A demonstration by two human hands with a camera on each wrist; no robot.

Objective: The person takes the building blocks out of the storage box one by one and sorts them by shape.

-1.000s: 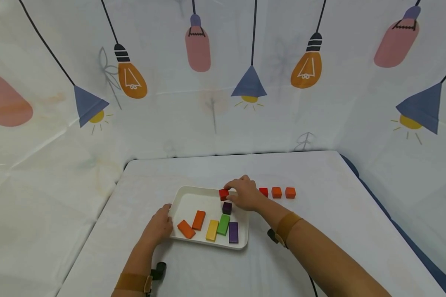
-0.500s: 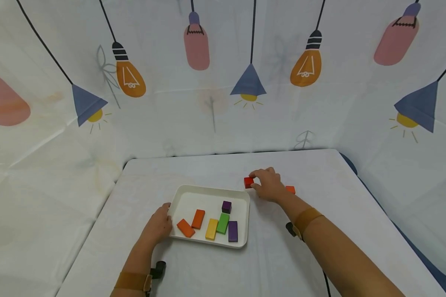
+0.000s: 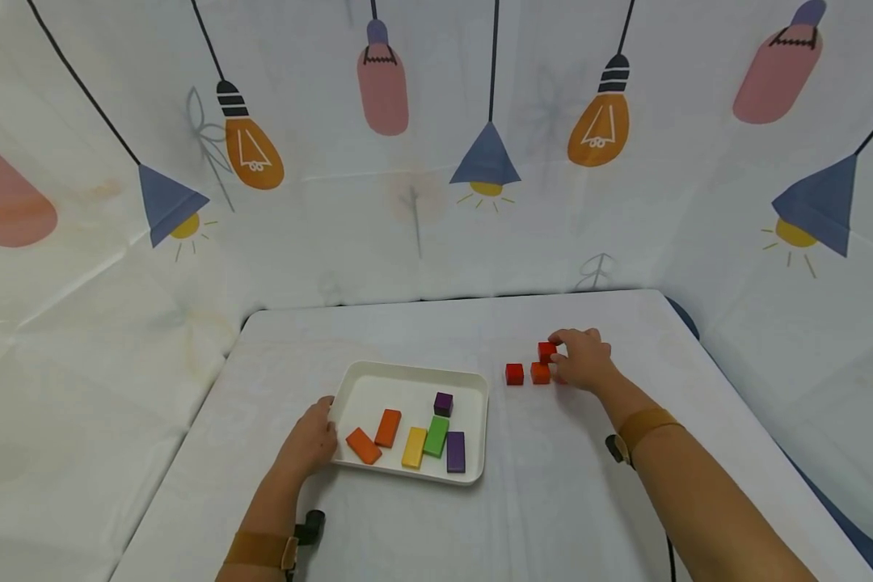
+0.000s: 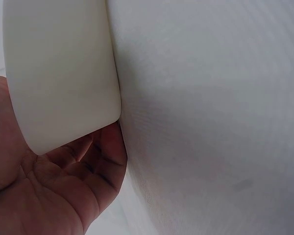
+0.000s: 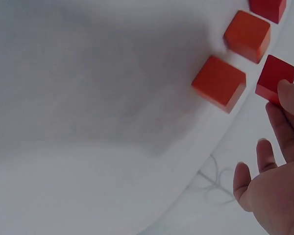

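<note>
My left hand (image 3: 311,438) grips the left side of a white tray (image 3: 385,388); in the left wrist view its fingers (image 4: 105,161) curl round the tray's corner, with the thumb on the other side. Between thumb and fingertips, my right hand (image 3: 588,362) pinches a red cube (image 3: 546,352). That cube is just behind a row on the table: a red cube (image 3: 514,373) at the left, an orange cube (image 3: 540,373) in the middle, and another orange cube (image 5: 219,83) largely hidden by the hand in the head view.
Inside the tray lie two orange blocks (image 3: 388,428), a yellow block (image 3: 413,448), a green block (image 3: 436,436), a purple block (image 3: 455,453) and a dark purple cube (image 3: 443,404). White cloth covers the table (image 3: 436,525); a printed curtain (image 3: 422,218) hangs behind.
My right hand has carried the red cube from over the tray's back right corner rightward, to behind the row of cubes. The left hand and tray have stayed put.
</note>
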